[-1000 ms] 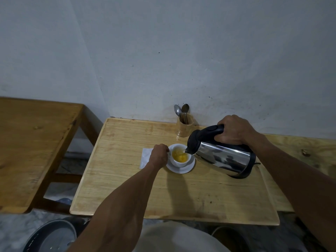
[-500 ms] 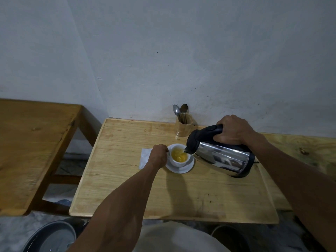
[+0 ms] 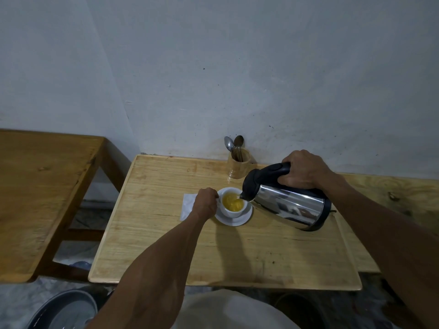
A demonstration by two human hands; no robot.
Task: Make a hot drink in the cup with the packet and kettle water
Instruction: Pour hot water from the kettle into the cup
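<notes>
A white cup (image 3: 234,211) stands on a white saucer (image 3: 237,220) in the middle of the light wooden table (image 3: 166,233). Yellow liquid fills part of the cup. My left hand (image 3: 205,204) is closed on the cup's handle at its left side. My right hand (image 3: 303,173) grips the black handle of a steel kettle (image 3: 288,205), which is tilted left with its spout over the cup's right rim. A thin stream runs from the spout into the cup. A white paper packet or napkin (image 3: 187,205) lies flat just left of the saucer, partly under my left hand.
A wooden holder (image 3: 237,166) with two spoons (image 3: 234,144) stands at the table's back edge by the wall. A darker wooden table (image 3: 35,186) is at the left. A grey basin (image 3: 64,312) sits on the floor at lower left.
The kettle stays tilted over the cup, and the yellow liquid has risen slightly. Both hands keep their grips.
</notes>
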